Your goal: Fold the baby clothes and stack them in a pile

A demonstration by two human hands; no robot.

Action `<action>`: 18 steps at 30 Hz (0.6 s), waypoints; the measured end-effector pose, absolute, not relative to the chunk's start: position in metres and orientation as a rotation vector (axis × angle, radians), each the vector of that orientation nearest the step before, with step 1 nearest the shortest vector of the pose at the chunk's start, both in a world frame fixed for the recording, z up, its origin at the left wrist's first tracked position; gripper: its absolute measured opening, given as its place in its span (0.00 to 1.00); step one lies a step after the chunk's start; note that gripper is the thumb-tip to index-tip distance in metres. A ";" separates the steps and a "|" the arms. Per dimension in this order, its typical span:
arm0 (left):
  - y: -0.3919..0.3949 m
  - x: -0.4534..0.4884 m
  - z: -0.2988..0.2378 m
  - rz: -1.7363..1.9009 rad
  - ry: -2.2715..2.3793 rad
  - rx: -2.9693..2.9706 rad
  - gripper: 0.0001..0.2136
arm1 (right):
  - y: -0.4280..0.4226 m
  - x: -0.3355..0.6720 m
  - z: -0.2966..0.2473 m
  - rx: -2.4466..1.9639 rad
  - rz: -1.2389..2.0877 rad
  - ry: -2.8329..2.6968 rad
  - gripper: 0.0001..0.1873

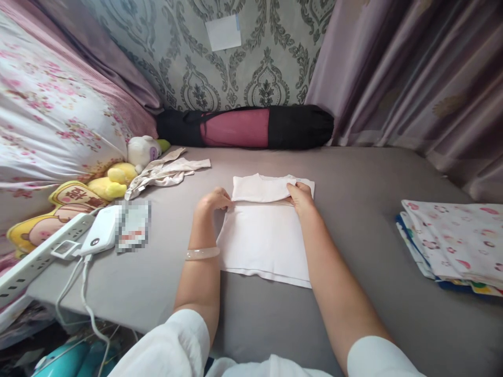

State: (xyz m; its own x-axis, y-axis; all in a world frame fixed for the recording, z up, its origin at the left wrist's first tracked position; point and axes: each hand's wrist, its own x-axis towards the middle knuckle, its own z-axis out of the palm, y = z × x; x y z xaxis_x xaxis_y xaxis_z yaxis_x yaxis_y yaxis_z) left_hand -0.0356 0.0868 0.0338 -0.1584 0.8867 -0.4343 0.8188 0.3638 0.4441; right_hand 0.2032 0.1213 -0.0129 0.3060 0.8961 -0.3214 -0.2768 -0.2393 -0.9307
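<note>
A pale pink folded garment (264, 238) lies flat on the grey bed sheet (353, 173) in front of me. Its far part is folded back toward me, making a band across the top. My left hand (214, 200) pinches the left end of that fold, fingers closed on the cloth. My right hand (301, 198) grips the right end of the same fold. A pale bangle sits on my left wrist.
A crumpled beige garment (167, 173) lies at the back left beside plush toys (118, 175). A white power strip (35, 256), a charger (102, 230) and cables sit at the left edge. Folded printed cloths (456, 241) are stacked on the right. A black and pink roll bag (247, 127) lies against the wall.
</note>
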 end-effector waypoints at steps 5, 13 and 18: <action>0.091 -0.034 0.026 0.105 2.019 1.516 0.05 | 0.127 0.211 -0.019 -1.407 1.167 -0.716 0.10; 0.093 -0.039 0.020 0.236 1.949 1.313 0.05 | 0.134 0.219 -0.032 -1.506 1.066 -0.867 0.14; 0.087 -0.045 0.024 0.319 1.879 1.235 0.06 | 0.135 0.226 -0.037 -1.607 0.968 -1.021 0.14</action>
State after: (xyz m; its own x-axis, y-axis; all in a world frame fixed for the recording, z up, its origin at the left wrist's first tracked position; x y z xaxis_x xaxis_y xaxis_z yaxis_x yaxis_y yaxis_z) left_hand -0.0445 0.0873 0.0240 -0.1580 0.8474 -0.5069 0.6323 0.4811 0.6072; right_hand 0.2260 0.1349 -0.0371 0.3334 0.9351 -0.1201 0.1699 -0.1849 -0.9680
